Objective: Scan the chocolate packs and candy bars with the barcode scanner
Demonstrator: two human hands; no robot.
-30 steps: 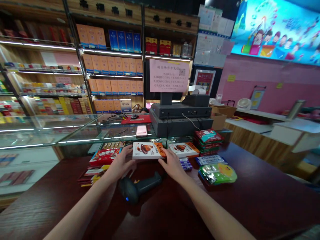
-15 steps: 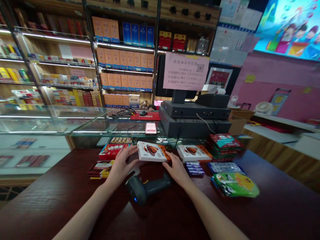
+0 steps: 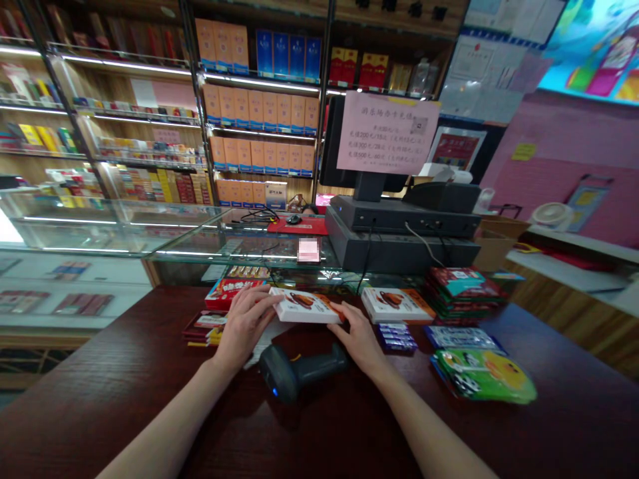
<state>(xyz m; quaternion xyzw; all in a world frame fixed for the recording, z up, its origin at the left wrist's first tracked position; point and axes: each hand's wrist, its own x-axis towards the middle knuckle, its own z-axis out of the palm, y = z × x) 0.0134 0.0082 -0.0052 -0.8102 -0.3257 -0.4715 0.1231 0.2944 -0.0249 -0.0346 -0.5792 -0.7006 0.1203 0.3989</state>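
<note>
Between my two hands is a flat white-and-orange box (image 3: pixel 305 307) with a brown picture on its top. My left hand (image 3: pixel 249 324) has its fingers and thumb against the box's left end. At the right end, my right hand (image 3: pixel 360 334) grips the orange part between thumb and fingers. A dark grey barcode scanner (image 3: pixel 299 369), with a blue light, lies on the table just below the box. To the right of my right hand lies a similar white-and-orange box (image 3: pixel 397 305), with purple packs (image 3: pixel 397 337) in front of it.
Red packets (image 3: pixel 234 293) and a stack of small packs (image 3: pixel 204 327) lie left of my left hand. Dark red packs (image 3: pixel 464 293) and green bags (image 3: pixel 482 376) are at right. Behind stand a glass counter (image 3: pixel 184 249) and a grey cash register (image 3: pixel 399 243).
My left fingers have closed in on the box's left end, and the box now lies a little flatter. The view has turned slightly left.
</note>
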